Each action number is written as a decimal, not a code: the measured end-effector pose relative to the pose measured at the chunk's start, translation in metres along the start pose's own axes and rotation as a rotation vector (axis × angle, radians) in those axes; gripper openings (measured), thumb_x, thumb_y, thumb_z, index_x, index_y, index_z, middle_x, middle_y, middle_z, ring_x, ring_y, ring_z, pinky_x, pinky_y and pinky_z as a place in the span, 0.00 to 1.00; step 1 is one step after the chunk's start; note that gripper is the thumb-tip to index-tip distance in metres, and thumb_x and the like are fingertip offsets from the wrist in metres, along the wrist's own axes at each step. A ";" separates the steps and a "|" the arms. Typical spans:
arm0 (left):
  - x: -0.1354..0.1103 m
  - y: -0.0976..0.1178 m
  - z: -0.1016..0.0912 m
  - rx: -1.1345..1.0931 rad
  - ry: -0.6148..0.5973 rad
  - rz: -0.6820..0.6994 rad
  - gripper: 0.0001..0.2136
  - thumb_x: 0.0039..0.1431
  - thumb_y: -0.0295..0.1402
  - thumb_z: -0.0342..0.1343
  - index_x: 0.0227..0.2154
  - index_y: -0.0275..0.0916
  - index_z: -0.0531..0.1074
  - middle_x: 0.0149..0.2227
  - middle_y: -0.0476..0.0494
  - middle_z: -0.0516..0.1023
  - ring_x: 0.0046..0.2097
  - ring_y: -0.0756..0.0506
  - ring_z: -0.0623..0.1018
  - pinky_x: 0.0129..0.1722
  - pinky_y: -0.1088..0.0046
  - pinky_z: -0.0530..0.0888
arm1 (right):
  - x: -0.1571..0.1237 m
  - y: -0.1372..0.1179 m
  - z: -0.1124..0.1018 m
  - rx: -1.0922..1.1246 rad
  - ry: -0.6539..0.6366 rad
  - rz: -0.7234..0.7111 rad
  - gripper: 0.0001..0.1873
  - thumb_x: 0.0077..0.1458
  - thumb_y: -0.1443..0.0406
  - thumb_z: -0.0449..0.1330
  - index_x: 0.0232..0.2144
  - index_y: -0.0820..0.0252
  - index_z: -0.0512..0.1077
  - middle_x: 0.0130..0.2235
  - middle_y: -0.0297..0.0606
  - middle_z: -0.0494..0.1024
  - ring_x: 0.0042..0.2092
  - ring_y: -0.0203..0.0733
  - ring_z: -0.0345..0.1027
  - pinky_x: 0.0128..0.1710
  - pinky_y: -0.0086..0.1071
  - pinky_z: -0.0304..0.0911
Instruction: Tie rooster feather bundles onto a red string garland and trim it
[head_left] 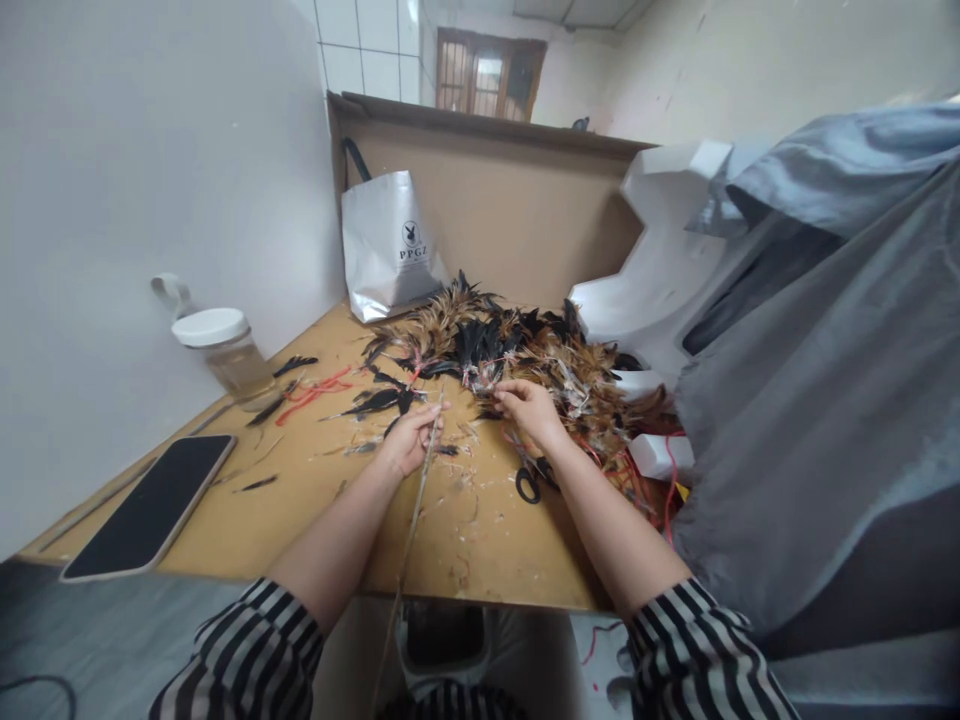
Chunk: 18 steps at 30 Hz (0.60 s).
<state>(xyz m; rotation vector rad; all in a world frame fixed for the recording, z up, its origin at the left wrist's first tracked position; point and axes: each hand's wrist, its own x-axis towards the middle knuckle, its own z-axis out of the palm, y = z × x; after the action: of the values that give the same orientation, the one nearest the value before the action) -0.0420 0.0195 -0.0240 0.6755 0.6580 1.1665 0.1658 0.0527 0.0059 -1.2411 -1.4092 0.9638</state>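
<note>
My left hand (411, 438) is closed around a thin, long stick (415, 510), which slants down past the table's front edge. My right hand (531, 408) has its thumb and fingers pinched together at the near side of a heap of brown and black feathers (536, 345). What sits in that pinch is too small to make out. Bundles tied with pale and red string show in the heap. Loose black feathers (381, 402) lie left of my left hand. Under my right wrist is a pair of scissors (528, 486), partly hidden by the forearm.
A phone (154, 505) and a lidded jar (232, 355) are on the left. Red strings (311, 390) lie near the jar. A silver bag (390, 245) stands at the back against cardboard (517, 210). White foam (645, 240) and grey cloth (832, 400) border the right.
</note>
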 end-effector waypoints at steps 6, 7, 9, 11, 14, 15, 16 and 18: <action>0.004 0.000 -0.004 -0.001 -0.004 -0.006 0.14 0.45 0.30 0.60 0.37 0.31 0.72 0.19 0.51 0.68 0.16 0.58 0.60 0.14 0.83 0.53 | 0.046 -0.019 0.033 -0.602 0.045 -0.088 0.09 0.51 0.63 0.55 0.30 0.60 0.74 0.29 0.38 0.77 0.34 0.38 0.71 0.35 0.28 0.62; 0.004 0.000 -0.005 -0.006 -0.010 -0.004 0.14 0.45 0.30 0.60 0.37 0.31 0.72 0.19 0.51 0.68 0.16 0.58 0.60 0.14 0.83 0.53 | 0.052 -0.022 0.039 -0.710 0.068 -0.099 0.10 0.51 0.63 0.55 0.31 0.59 0.74 0.32 0.39 0.78 0.37 0.40 0.71 0.38 0.28 0.61; 0.005 0.002 -0.006 -0.014 -0.022 -0.003 0.15 0.45 0.30 0.61 0.38 0.31 0.72 0.19 0.51 0.68 0.16 0.58 0.60 0.14 0.83 0.53 | 0.063 -0.026 0.050 -0.886 0.102 -0.108 0.12 0.52 0.60 0.55 0.33 0.59 0.75 0.39 0.44 0.77 0.43 0.44 0.70 0.42 0.32 0.61; 0.006 0.004 -0.007 -0.015 -0.020 -0.002 0.16 0.45 0.30 0.60 0.39 0.32 0.71 0.19 0.52 0.68 0.16 0.57 0.60 0.14 0.83 0.53 | 0.071 -0.027 0.060 -1.011 0.100 -0.098 0.17 0.52 0.56 0.55 0.37 0.62 0.74 0.43 0.50 0.74 0.45 0.49 0.69 0.43 0.36 0.61; 0.007 0.004 -0.009 -0.012 0.003 0.005 0.16 0.45 0.30 0.60 0.40 0.32 0.71 0.19 0.52 0.67 0.17 0.57 0.61 0.14 0.82 0.54 | 0.081 -0.024 0.073 -1.109 0.051 -0.030 0.23 0.51 0.55 0.57 0.41 0.68 0.73 0.46 0.58 0.71 0.46 0.53 0.69 0.44 0.40 0.62; 0.008 0.004 -0.009 -0.011 0.011 0.008 0.16 0.45 0.30 0.60 0.40 0.32 0.71 0.19 0.52 0.68 0.17 0.57 0.62 0.14 0.82 0.54 | 0.083 -0.022 0.075 -1.122 0.025 0.001 0.23 0.50 0.56 0.58 0.41 0.70 0.73 0.46 0.59 0.71 0.46 0.53 0.69 0.44 0.40 0.62; 0.008 0.004 -0.010 -0.011 0.016 0.011 0.16 0.45 0.29 0.60 0.39 0.32 0.71 0.19 0.52 0.68 0.17 0.56 0.62 0.14 0.82 0.54 | 0.085 -0.019 0.077 -1.127 -0.002 0.033 0.22 0.50 0.58 0.59 0.41 0.71 0.73 0.44 0.61 0.72 0.46 0.54 0.69 0.44 0.41 0.62; 0.009 0.003 -0.010 -0.012 0.017 0.014 0.15 0.46 0.29 0.60 0.39 0.32 0.71 0.19 0.52 0.68 0.17 0.56 0.63 0.14 0.82 0.55 | 0.089 -0.014 0.078 -1.118 -0.045 0.087 0.18 0.48 0.63 0.60 0.39 0.73 0.74 0.42 0.63 0.74 0.46 0.55 0.70 0.44 0.41 0.62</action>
<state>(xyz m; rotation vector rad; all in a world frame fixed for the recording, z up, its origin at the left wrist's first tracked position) -0.0493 0.0304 -0.0292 0.6614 0.6611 1.1898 0.0875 0.1420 0.0187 -2.0772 -2.0244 0.1744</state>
